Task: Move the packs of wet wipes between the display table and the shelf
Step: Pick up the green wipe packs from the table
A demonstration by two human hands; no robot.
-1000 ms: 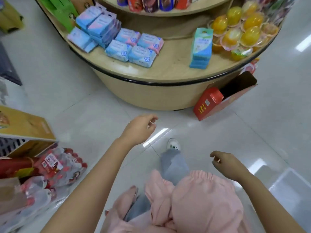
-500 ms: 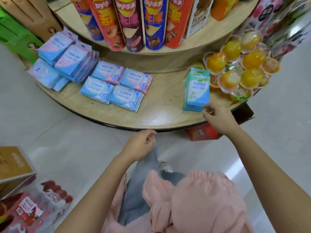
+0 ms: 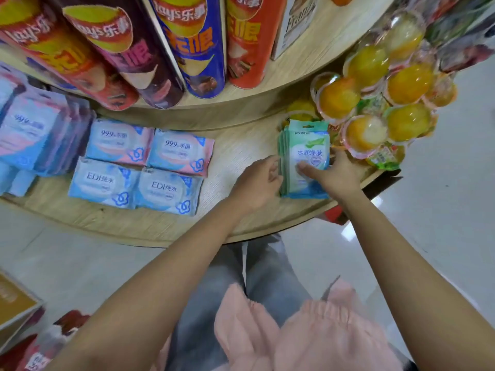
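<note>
Right hand (image 3: 338, 178): reaching over the front edge of the display table (image 3: 160, 226), forearm stretched forward, thumb lying across the face of the top pack. The other fingers are wrapping round its right side, so the hand is pinching the stack of green wet wipes packs (image 3: 308, 145).

Left hand (image 3: 257, 183): coming in from the left with a straight wrist, curled fingers touching the stack's left side. Whether they are gripping or only steadying is not showing.

Stack: sitting at the right of the lower tier, close to its front edge, just beside the jelly cups (image 3: 367, 129).

Step, as judged: gathering the whole stack for lifting. Both sides are wanting even pressure, since film packs are likely to fan out and slide. A straight lift is advisable, keeping clear of the jelly cups.

Further left: two EDI wipes packs (image 3: 104, 182) lying side by side, with 999 wipes packs (image 3: 119, 140) touching them behind.

Farthest: Lay's tubes (image 3: 192, 44) standing on the upper tier.
</note>
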